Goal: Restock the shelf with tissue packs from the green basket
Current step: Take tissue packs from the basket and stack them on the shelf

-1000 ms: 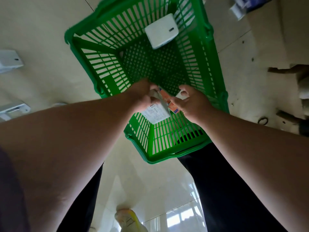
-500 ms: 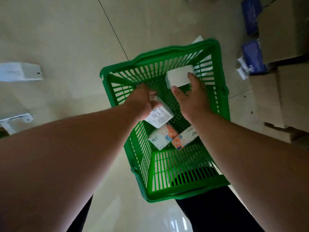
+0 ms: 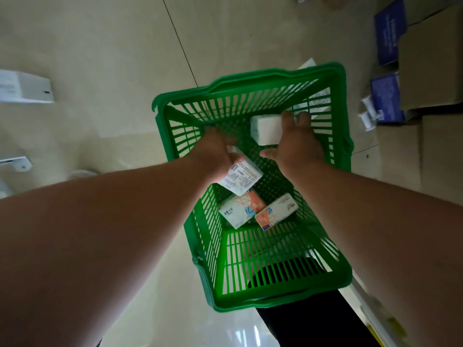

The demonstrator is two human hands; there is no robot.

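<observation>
Tissue packs lay in the green basket (image 3: 340, 136), which stood on the pale tiled floor (image 3: 105, 46) between my two outstretched arms. My left hand (image 3: 215, 156) was curled round one printed pack (image 3: 241, 176), lifted above the basket's mesh bottom with its label side facing up. My right hand (image 3: 298, 144) was reaching over the plain white pack (image 3: 265, 128) at the far end of the basket; its fingers were laid across that pack's right edge and its thumb stuck out towards me, but I could not tell whether the grip had closed. Two more packs sat on the basket bottom nearer to me: one white and orange pack (image 3: 238, 209) and, just beside it on the right, a second orange-ended pack (image 3: 276, 211), the two touching at a corner. Off to the right, cardboard boxes (image 3: 431, 71) and blue packets (image 3: 387, 33) stood on the floor. A white box (image 3: 25, 88) lay well apart on the left.
</observation>
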